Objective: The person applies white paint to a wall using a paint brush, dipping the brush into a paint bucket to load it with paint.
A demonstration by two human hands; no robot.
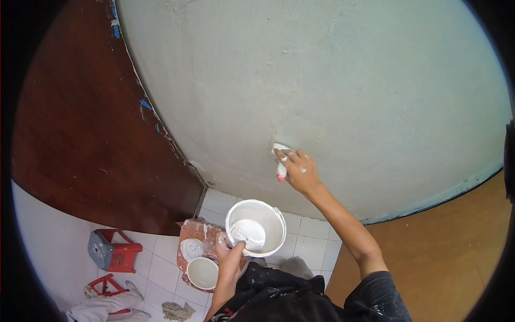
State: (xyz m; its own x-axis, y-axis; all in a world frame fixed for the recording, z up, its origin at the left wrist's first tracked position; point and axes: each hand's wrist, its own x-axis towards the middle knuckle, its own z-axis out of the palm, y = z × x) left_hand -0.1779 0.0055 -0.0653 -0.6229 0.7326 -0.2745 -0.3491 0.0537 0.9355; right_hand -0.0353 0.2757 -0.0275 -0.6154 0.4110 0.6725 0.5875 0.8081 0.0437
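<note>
My right hand (299,167), dotted with white paint, grips a paintbrush (281,171) whose handle has a red tip. Its white-coated end lies against the pale grey-green wall (314,88), which has small bumps and a thin crack. With my left hand (230,253) I hold the rim of a white plastic bucket (277,231), tilted so that white paint (251,233) shows at its bottom. Below and to the left of the bucket, a paint-spattered reddish-brown stool or stand (187,231) bears a white tub (202,273) and a white crumpled bag or cloth (192,249).
A dark brown wooden panel (104,133) borders the wall at left, a lighter brown one (426,257) at right. On the white floor tiles (161,261) are a red and grey stool (120,251) and a rag (177,311). Another person's legs (116,304) show at lower left.
</note>
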